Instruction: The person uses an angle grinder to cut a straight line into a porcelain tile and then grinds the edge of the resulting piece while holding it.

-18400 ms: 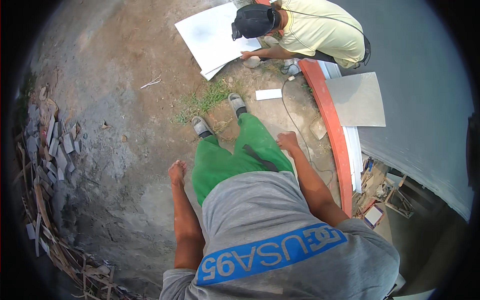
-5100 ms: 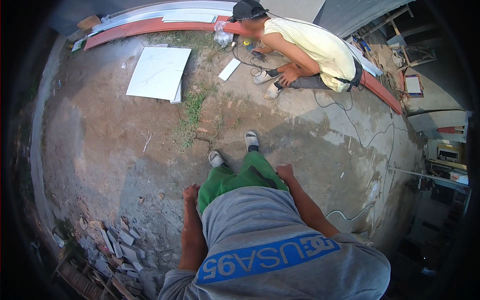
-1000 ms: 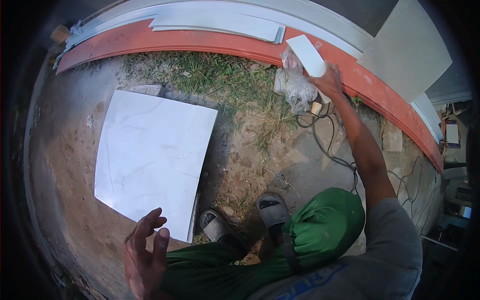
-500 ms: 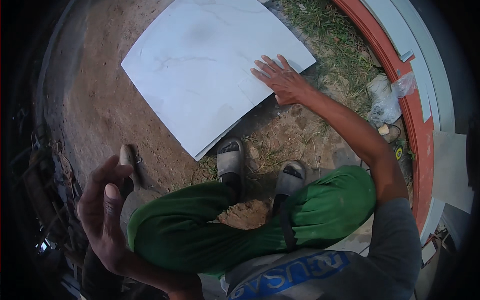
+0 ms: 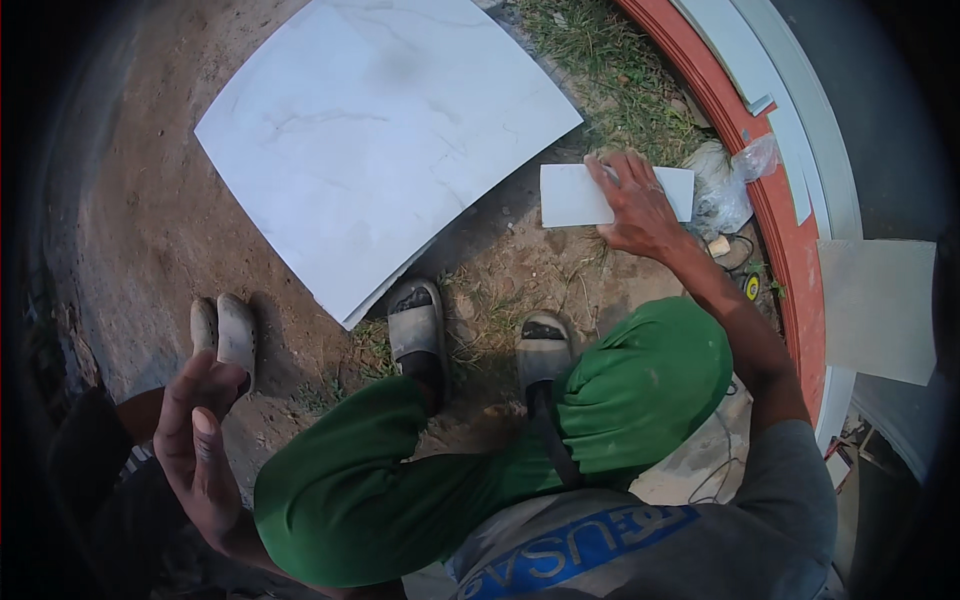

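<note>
Strip (image 5: 565, 200) is in the right hand (image 5: 640, 205) — ahead and to the person's right, beyond the right slipper (image 5: 543, 350). Long axis runs left-right, roughly across the body. Hand comes in from the near side and crosses it a bit right of middle: fingers over the top to the far edge, thumb side at the near edge. Looks like a grip across the width; underside hidden. Can't tell if the strip is lifted or resting on the ground.

Slab (image 5: 385, 130) sits ahead and left of the strip, turned diagonally, one corner pointing back at the person. Strip's left end is just beside the slab's right-hand edge, near its right corner — can't tell touching or apart. The two long edges don't line up: strip about level, slab edge slanting.

Right hand is far nearer the strip. Left hand (image 5: 205, 450) is well apart, low left, holding nothing visible — thumb and fingers parted, loosely curled. Nearest to it: a co-worker's shoes (image 5: 237, 335). Right of the strip: plastic bag (image 5: 725, 205), then red beam (image 5: 805, 320).
</note>
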The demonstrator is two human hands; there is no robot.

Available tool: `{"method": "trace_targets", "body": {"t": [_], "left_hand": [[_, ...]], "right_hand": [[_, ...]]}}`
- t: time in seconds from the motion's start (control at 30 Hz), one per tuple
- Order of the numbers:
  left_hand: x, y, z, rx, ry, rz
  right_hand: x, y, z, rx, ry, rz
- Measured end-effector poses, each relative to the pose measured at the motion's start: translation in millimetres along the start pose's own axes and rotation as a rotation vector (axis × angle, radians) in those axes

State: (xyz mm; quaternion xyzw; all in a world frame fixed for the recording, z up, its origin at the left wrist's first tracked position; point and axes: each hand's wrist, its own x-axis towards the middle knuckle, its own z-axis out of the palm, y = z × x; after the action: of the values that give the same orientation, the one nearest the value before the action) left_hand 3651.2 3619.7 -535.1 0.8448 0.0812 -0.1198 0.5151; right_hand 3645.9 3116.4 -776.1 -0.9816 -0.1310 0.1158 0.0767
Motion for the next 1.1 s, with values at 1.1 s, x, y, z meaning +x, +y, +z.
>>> {"method": "trace_targets", "body": {"t": [1.1], "left_hand": [[-96,-126,56,-0.376,-0.61,-0.918]], "right_hand": [[-227,-29,157,0.703,-0.008,0.127]]}}
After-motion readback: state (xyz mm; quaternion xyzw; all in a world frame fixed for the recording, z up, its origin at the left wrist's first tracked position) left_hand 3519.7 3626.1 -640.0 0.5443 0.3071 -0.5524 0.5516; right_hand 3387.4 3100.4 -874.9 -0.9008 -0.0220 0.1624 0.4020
